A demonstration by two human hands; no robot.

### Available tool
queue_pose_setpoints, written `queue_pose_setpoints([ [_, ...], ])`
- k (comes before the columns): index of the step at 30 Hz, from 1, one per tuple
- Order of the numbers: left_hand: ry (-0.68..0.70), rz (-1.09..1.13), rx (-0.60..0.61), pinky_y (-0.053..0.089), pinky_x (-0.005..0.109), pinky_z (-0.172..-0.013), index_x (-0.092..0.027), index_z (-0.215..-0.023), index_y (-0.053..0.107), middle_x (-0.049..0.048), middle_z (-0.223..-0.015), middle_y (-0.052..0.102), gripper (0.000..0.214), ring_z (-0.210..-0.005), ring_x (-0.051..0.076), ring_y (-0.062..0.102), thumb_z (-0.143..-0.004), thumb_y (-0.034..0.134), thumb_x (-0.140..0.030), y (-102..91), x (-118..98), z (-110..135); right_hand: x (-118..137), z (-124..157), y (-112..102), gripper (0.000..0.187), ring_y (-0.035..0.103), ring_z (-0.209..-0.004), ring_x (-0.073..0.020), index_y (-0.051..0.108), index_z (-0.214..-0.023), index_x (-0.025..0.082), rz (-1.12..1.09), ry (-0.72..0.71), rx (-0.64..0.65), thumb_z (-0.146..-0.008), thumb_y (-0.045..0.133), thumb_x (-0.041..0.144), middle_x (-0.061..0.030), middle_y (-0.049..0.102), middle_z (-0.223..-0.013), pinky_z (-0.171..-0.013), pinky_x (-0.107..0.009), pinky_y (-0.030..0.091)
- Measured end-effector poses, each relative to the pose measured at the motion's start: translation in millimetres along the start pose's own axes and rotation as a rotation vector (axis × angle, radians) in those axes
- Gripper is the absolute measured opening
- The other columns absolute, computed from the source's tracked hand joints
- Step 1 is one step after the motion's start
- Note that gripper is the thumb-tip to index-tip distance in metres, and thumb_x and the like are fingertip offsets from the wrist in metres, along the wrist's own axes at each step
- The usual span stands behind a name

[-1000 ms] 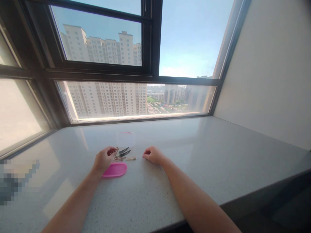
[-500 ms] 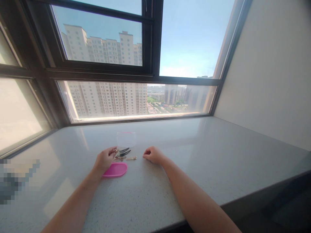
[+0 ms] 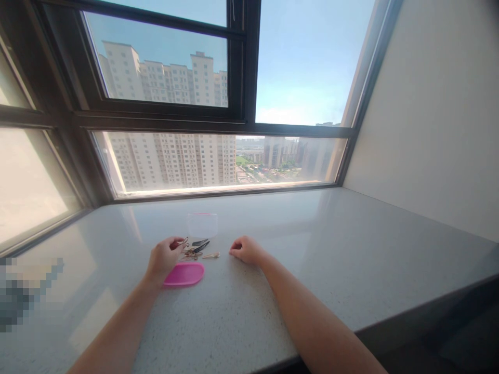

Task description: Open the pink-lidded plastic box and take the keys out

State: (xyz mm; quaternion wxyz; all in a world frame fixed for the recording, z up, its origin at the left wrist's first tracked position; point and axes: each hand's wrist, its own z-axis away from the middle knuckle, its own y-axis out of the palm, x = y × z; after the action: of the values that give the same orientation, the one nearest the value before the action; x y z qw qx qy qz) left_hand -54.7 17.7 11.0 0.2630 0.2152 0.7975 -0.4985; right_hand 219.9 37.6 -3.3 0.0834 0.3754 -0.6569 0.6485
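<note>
My left hand (image 3: 167, 255) is closed in a pinch on a small gold-toned hair clip (image 3: 184, 241), with its looped metal outline showing past the fingertips. Just right of that hand lie black snap hair clips (image 3: 201, 245) and a small heap of gold-toned clips (image 3: 193, 254). One pale gold clip (image 3: 211, 255) lies apart on the right. A pink oval lid or tray (image 3: 187, 274) is partly covered by my left wrist. My right hand (image 3: 246, 249) rests on the counter with its fingers curled together, and nothing shows in them.
Behind the clips stands a clear plastic box (image 3: 202, 224) with a pink edge. The speckled pale counter (image 3: 312, 249) runs up to the window frame (image 3: 218, 196), with a white wall (image 3: 436, 124) on the right. A blurred patch covers something at the left edge.
My left hand has shifted slightly left and turned, and the hair clip in its fingers shows more plainly. The right hand has stayed put.
</note>
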Motion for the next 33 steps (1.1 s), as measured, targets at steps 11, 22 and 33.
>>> queue_pose_setpoints([
  [11, 0.033, -0.085, 0.033, 0.045, 0.025, -0.064, -0.020, -0.082, 0.071, 0.0043, -0.076, 0.073, 0.029, -0.073, 0.021, 0.066, -0.070, 0.053, -0.039, 1.0, -1.7, 0.2, 0.5, 0.3, -0.5, 0.022, 0.061, -0.070, -0.0151, 0.072, -0.084, 0.015, -0.002, 0.002, 0.003, -0.074, 0.061, 0.031, -0.0057, 0.071, -0.079, -0.061, -0.022, 0.041],
  [22, 0.065, -0.054, -0.067, 0.040, 0.023, -0.056, -0.019, -0.074, 0.065, 0.0010, -0.061, 0.066, 0.031, -0.060, 0.017, 0.059, -0.076, 0.046, -0.043, -6.5, -12.2, 4.1, 1.9, 0.4, -1.1, 0.021, 0.061, -0.069, -0.0150, 0.073, -0.084, 0.015, 0.014, -0.002, 0.007, -0.073, 0.061, 0.030, -0.0059, 0.071, -0.078, -0.060, -0.022, 0.040],
  [33, 0.231, 0.068, 0.058, 0.035, 0.021, -0.051, -0.017, -0.069, 0.064, -0.0032, -0.050, 0.052, 0.032, -0.051, 0.013, 0.048, -0.079, 0.047, -0.042, -6.1, -23.9, 14.8, 0.0, -0.1, 0.5, 0.022, 0.061, -0.068, -0.0144, 0.072, -0.083, 0.015, 0.002, -0.013, 0.007, -0.074, 0.060, 0.031, -0.0060, 0.071, -0.078, -0.060, -0.022, 0.040],
])
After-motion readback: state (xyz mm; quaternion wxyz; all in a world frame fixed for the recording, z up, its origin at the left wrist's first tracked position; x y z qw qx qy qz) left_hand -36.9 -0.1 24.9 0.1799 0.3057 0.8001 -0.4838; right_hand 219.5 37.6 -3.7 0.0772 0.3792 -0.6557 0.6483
